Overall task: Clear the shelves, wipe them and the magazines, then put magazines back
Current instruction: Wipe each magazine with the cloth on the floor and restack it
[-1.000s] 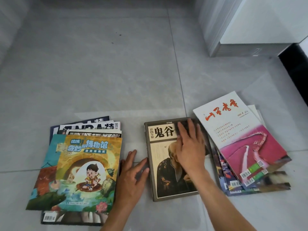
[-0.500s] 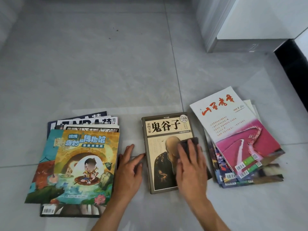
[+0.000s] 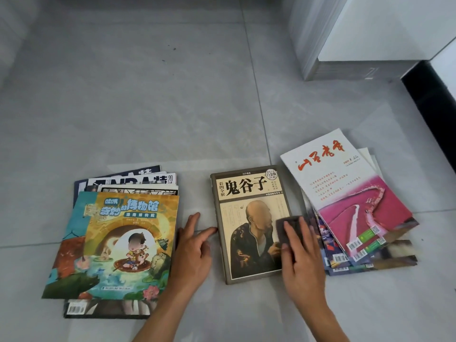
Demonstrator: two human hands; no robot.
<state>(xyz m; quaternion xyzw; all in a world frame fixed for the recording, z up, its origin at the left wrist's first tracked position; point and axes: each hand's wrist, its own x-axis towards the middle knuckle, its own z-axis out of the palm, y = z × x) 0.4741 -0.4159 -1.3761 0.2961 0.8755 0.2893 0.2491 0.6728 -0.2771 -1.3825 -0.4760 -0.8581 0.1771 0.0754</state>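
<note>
Brown-covered book (image 3: 249,223) lay flat on the grey tiled floor (image 3: 172,107), between the left magazine stack (image 3: 118,243) and the right magazine stack (image 3: 350,201). Right hand (image 3: 302,255) pressed a dark cloth (image 3: 283,228) onto its cover, fingers straight. Left hand (image 3: 193,250) rested flat on the floor, fingers relaxed, index fingertip at the book's left edge.

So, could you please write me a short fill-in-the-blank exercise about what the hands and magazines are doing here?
1. The right hand presses a dark ____ onto the brown book.
2. The left hand rests on the ____ beside that book.
3. The cartoon magazine tops the pile on the ____ side.
4. The pile under the pink-and-white magazine lies to the book's ____.

Missing words: cloth; floor; left; right
</note>
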